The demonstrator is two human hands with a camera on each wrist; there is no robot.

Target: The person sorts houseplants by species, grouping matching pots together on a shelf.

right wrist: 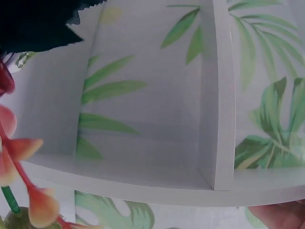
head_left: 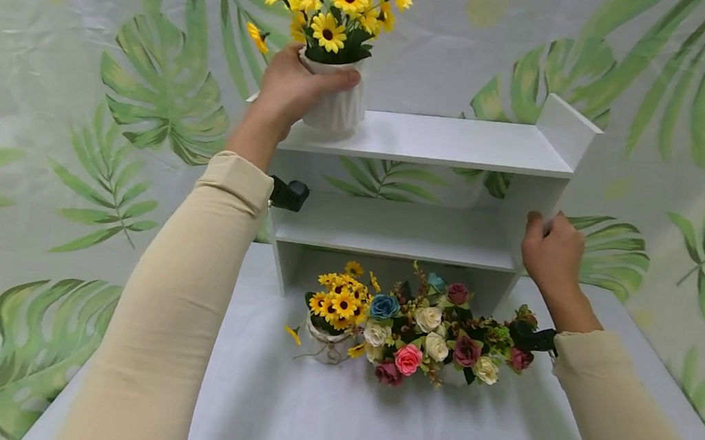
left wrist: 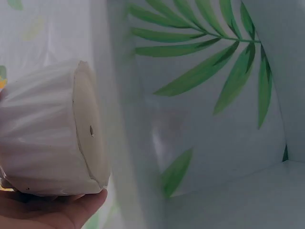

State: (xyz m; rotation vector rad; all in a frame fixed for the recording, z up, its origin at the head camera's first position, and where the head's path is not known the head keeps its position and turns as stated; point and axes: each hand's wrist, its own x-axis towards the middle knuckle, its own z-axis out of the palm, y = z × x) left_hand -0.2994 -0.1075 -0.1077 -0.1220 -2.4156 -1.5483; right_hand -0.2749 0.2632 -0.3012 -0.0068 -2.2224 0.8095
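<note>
My left hand (head_left: 288, 87) grips a white ribbed pot (head_left: 336, 108) of yellow sunflowers (head_left: 334, 11) at the left end of the white shelf unit's top board (head_left: 446, 141). The left wrist view shows the pot's (left wrist: 47, 138) flat bottom beside the shelf's edge (left wrist: 124, 119), with my palm (left wrist: 52, 210) under it. Whether the pot rests on the board I cannot tell. My right hand (head_left: 551, 253) holds the front edge of the unit's right side panel (head_left: 544, 193), fingers curled round it. In the right wrist view a fingertip (right wrist: 281, 217) shows below the shelf (right wrist: 219, 95).
On the white table (head_left: 312, 417) in front of the unit stand a small pot of yellow sunflowers (head_left: 335, 315) and a mixed bouquet of roses (head_left: 436, 340). The middle shelf (head_left: 401, 237) holds nothing. A leaf-print backdrop (head_left: 151, 94) hangs behind.
</note>
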